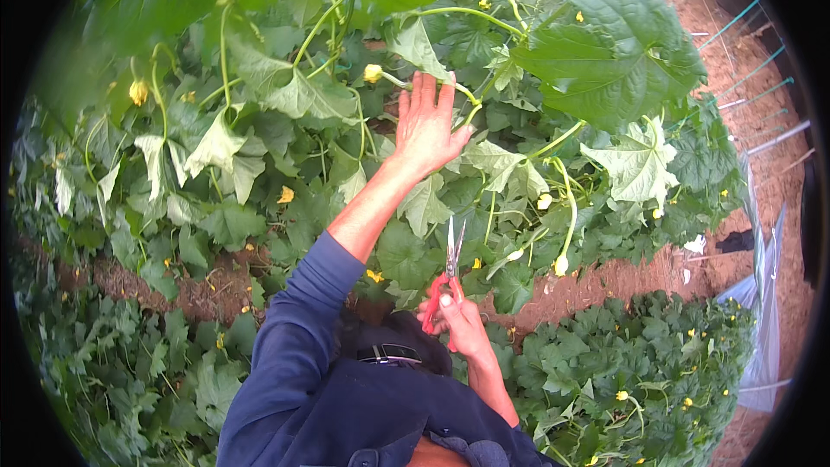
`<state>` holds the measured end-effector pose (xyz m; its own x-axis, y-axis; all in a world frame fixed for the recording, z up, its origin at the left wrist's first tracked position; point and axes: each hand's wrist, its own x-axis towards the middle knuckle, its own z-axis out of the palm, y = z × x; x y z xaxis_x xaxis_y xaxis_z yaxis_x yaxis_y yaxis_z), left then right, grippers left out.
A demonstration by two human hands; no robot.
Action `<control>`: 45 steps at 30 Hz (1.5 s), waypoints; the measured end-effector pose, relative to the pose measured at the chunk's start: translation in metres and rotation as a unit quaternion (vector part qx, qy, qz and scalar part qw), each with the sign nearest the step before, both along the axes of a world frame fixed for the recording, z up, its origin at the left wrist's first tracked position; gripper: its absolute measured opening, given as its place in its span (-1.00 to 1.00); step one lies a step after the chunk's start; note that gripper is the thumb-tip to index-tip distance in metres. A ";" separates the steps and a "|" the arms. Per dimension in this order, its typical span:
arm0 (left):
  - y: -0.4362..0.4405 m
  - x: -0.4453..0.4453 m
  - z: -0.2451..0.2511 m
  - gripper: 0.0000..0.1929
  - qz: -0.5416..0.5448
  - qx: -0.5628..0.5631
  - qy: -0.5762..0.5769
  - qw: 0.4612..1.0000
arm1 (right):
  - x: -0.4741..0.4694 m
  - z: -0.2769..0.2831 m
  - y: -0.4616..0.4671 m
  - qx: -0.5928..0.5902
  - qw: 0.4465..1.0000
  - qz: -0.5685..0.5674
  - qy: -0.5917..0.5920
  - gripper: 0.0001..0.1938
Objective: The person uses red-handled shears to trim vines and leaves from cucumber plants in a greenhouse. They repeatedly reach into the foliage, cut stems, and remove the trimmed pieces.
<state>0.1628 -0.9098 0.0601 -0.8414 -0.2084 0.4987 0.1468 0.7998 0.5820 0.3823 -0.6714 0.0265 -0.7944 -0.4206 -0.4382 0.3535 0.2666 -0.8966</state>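
My left hand (pixel 425 117) reaches into the vines with its back up, fingers nearly straight and thumb apart. Its fingertips lie at the lower edge of a drooping leaf (pixel 418 48). A thin young gourd fruit (pixel 395 81) tipped with a yellow flower (pixel 373 73) runs up to the fingers. Beside the thumb a pale green stem (pixel 472 113) bends; the palm is hidden. Close to my waist, my right hand (pixel 462 324) grips red-handled scissors (pixel 452 263). Their blades point away from me, slightly parted, with nothing visible between them.
Large leaves (pixel 609 45) hang close to the camera. Another thin fruit (pixel 570 214) dangles at right, ending in a yellow flower (pixel 561 265). A strip of bare soil (pixel 603 282) separates two plant rows. Plastic sheeting (pixel 762 311) and a metal rod (pixel 778 137) stand at the right edge.
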 end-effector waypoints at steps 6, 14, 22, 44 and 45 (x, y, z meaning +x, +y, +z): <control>0.017 0.004 0.001 -0.27 0.008 -0.035 0.084 0.996 | 0.016 -0.001 -0.002 0.019 0.996 -0.085 -0.009 -0.19; 0.014 0.037 0.012 -0.39 -0.073 0.015 0.079 0.994 | -0.008 0.042 -0.008 0.008 0.991 -0.090 0.099 -0.18; 0.006 0.009 0.005 -0.39 -0.122 0.039 0.031 0.991 | -0.039 0.062 -0.021 0.017 0.988 -0.076 0.134 -0.13; -0.015 -0.007 -0.003 -0.29 -0.149 0.029 -0.003 0.988 | -0.241 0.141 -0.035 -0.057 0.995 -0.077 0.031 -0.35; -0.017 -0.008 -0.004 -0.29 -0.153 0.040 -0.003 0.987 | -0.249 0.143 -0.037 -0.072 0.995 -0.065 0.014 -0.37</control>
